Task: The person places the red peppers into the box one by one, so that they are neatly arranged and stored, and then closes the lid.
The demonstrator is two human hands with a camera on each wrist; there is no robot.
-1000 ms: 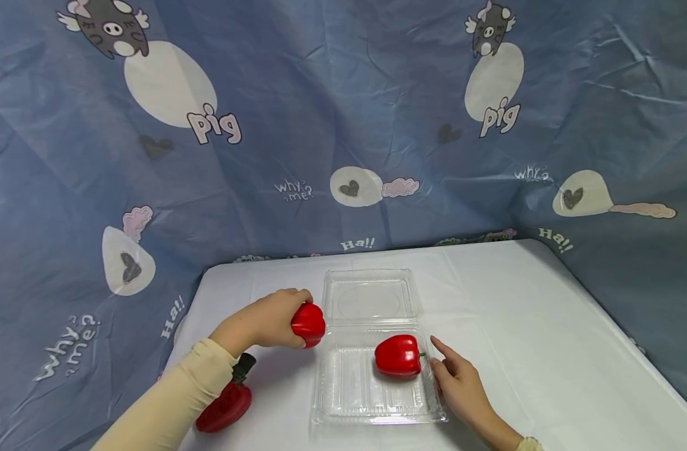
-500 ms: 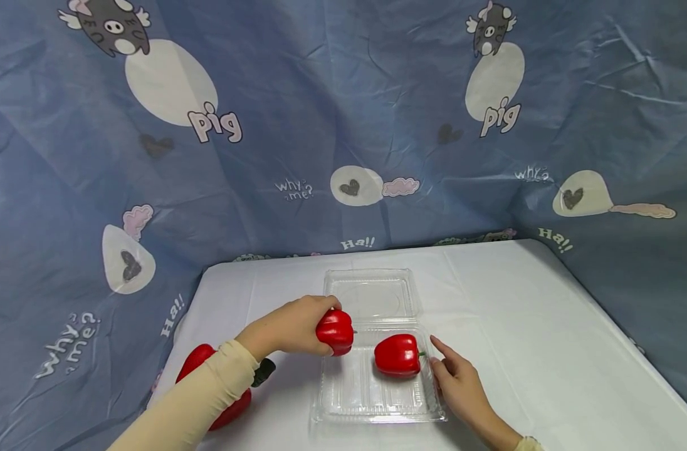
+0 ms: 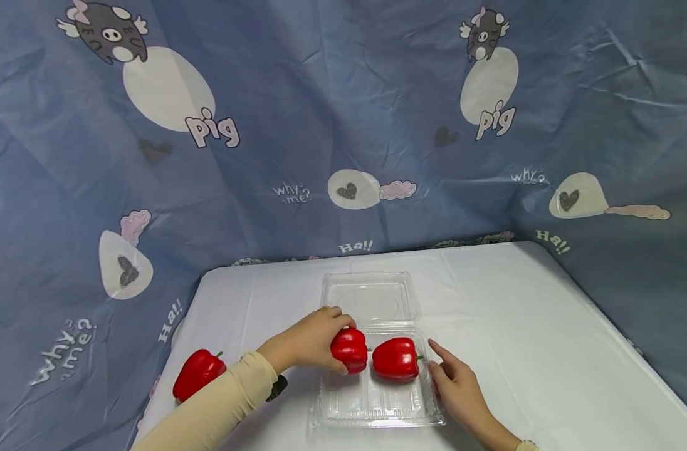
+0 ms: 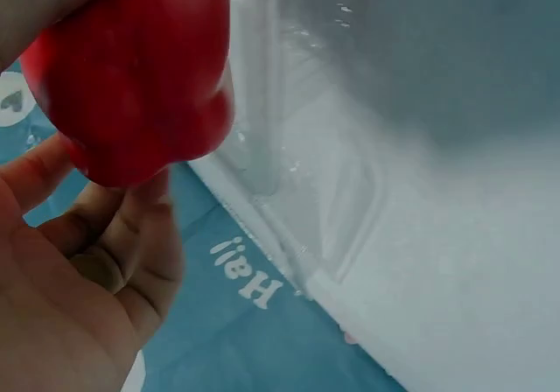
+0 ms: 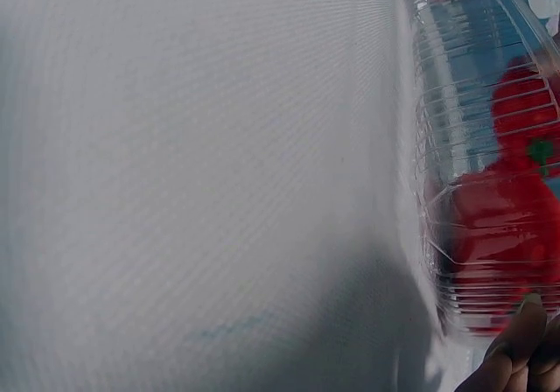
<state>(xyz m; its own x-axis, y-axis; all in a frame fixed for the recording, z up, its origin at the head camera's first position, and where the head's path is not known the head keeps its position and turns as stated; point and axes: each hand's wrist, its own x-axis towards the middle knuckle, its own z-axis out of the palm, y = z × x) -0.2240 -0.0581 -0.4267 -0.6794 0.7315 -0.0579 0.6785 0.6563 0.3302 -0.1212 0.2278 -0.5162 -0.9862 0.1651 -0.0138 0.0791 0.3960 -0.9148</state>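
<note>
My left hand [image 3: 315, 341] grips a red bell pepper [image 3: 350, 351] over the left part of the clear plastic clamshell container [image 3: 349, 410]. The left wrist view shows this red bell pepper [image 4: 131, 77] from close up, with fingers around it. A second red bell pepper [image 3: 396, 359] lies on its side in the container's base, its stem to the right. My right hand [image 3: 462, 391] rests at the container's right edge, index finger extended. In the right wrist view, a fingertip [image 5: 528, 304] touches the container's wall [image 5: 446, 138].
Another red bell pepper [image 3: 199, 374] lies on the white table [image 3: 507, 326] at the left. A dark green stem [image 3: 277, 388] shows beside my left sleeve, the rest hidden. The container's lid [image 3: 368, 297] lies folded back. A blue patterned cloth [image 3: 411, 113] hangs behind.
My left hand has carried its bell pepper rightward from beside the container to over its base, near the other pepper. The right hand has stayed at the edge.
</note>
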